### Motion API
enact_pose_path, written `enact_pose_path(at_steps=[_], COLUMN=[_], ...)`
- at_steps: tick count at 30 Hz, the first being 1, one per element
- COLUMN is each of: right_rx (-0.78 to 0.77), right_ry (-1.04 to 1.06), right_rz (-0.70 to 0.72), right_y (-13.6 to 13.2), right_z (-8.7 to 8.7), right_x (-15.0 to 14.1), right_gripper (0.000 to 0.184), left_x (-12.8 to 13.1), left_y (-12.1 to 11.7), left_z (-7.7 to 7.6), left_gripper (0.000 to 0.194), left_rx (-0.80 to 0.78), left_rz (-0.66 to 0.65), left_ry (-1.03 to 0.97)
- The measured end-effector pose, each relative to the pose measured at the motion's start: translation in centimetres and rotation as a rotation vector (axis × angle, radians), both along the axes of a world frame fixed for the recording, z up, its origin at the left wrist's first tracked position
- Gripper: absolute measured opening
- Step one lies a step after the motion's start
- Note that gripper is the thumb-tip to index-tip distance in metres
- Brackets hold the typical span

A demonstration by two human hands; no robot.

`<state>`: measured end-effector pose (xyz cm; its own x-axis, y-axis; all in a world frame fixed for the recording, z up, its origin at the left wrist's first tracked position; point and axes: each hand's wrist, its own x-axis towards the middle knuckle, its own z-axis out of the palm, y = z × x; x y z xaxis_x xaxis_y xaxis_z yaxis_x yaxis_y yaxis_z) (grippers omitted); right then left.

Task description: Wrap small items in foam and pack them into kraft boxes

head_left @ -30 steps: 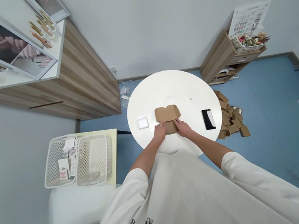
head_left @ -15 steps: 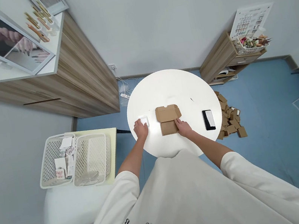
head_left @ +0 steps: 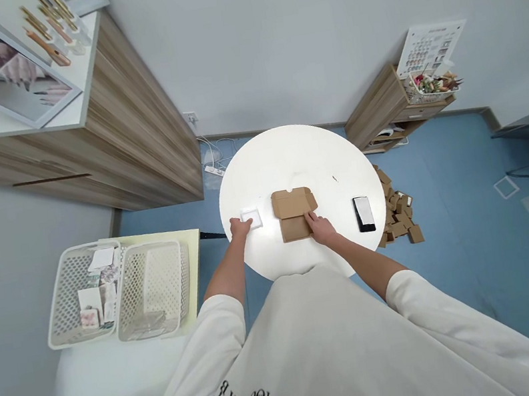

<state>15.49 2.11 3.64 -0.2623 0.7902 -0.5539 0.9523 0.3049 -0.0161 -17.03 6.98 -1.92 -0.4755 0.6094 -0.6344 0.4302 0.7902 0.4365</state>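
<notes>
On the round white table (head_left: 287, 153) lies an unfolded brown cardboard box (head_left: 296, 227), its lid flap spread away from me. My right hand (head_left: 321, 228) grips the right side wall of this box, fingers at the edge. To the left, a small flat white box (head_left: 252, 218) rests on the tabletop. My left hand (head_left: 240, 227) pinches its left edge, with the thumb over it; the fingers underneath are partly hidden.
A black phone-like item (head_left: 364, 214) lies at the table's right. Many small cardboard boxes (head_left: 399, 216) are piled on the floor beyond. Two white plastic baskets (head_left: 178, 287) stand on a side table at left. Wooden cabinets (head_left: 140, 124) line the wall.
My left hand has shifted to the left edge of the small white box, uncovering more of it. My right hand stays on the cardboard box. The view has shifted slightly.
</notes>
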Motion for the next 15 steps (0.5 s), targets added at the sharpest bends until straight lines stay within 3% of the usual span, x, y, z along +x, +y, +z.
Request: enact_pose_path(at_steps=[4,7,12,15], right_rx=[0.004,0.007,0.033,0.055], right_ry=[0.02,0.035,0.1,0.137], right_rz=[0.0,-0.004,-0.019,-0.043], right_y=[-0.1,-0.2,-0.5,-0.7], right_z=[0.0,0.0,-0.2,-0.3], right_x=[0.1,0.4,1.0,1.4], right_gripper=[0.089,0.09,0.097,0.1], left_x=[0.0,0.8,3.5,6.1], left_y=[-0.8,-1.8,-2.7,-2.6], left_z=[0.3,1.3,3.9,5.4], left_gripper=[0.029,0.024,0.028,0.033], left_rx=[0.043,0.193,0.441,0.495], left_rz=[-0.106,-0.169,-0.285,-0.476], left_ry=[0.008,0.036,-0.07,-0.139])
